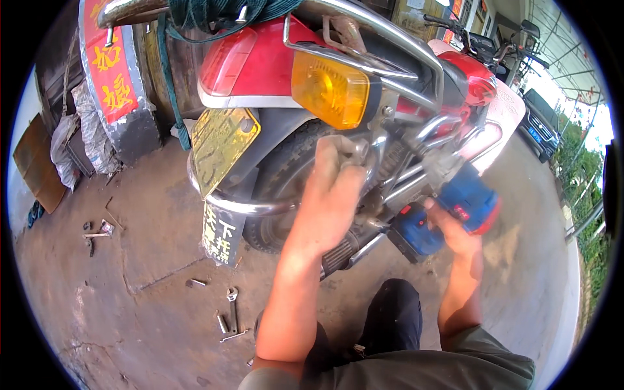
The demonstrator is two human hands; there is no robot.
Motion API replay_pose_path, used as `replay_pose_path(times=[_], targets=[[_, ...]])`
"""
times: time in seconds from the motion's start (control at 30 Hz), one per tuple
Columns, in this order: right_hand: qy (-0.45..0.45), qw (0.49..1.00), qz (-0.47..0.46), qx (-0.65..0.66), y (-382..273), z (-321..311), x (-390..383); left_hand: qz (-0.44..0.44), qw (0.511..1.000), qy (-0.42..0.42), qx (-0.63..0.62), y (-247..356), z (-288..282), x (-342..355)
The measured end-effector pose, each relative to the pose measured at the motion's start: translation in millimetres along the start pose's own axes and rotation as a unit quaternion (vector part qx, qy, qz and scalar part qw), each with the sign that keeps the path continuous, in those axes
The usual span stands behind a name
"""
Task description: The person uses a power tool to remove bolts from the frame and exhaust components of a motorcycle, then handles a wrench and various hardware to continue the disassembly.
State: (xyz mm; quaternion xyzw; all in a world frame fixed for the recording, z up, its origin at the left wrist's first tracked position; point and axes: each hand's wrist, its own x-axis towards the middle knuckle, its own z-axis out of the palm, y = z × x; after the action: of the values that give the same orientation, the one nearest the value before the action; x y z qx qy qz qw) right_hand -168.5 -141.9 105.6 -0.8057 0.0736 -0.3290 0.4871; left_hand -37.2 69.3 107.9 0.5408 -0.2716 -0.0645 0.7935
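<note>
My left hand (335,185) is closed at the silver rear shock fittings (380,146), below the amber indicator (328,91) of a red motorcycle (247,58); its fingertips are on a small metal piece that I cannot make out. My right hand (448,224) grips a blue cordless impact wrench (471,198), whose nose points up and left toward the bolts beside the shock. The wrench's tip is blurred, so I cannot tell whether it touches them. The rear tyre (266,227) and a yellow plate (218,149) are left of my left hand.
An adjustable wrench (233,299), sockets (221,322) and other tools (97,234) lie on the concrete floor (130,325). Sacks (94,136) lean by the wall at left. A pink scooter (504,117) and dark car (539,130) stand beyond the motorcycle, with plants (585,214) at right.
</note>
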Motion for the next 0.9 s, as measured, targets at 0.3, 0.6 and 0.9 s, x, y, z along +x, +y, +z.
replay_pose_path(times=[0.3,0.6,0.9], targets=[[0.011,0.997,0.002,-0.072,-7,6,-4,0.106,0.944,-0.103,0.296,-33,-40,71],[0.02,1.0,-0.007,-0.018,-7,10,-4,-0.145,0.966,-0.18,0.118,-9,-19,96],[0.015,0.999,-0.024,-0.016,-3,5,-2,-0.084,0.942,-0.17,0.276,25,-12,83]])
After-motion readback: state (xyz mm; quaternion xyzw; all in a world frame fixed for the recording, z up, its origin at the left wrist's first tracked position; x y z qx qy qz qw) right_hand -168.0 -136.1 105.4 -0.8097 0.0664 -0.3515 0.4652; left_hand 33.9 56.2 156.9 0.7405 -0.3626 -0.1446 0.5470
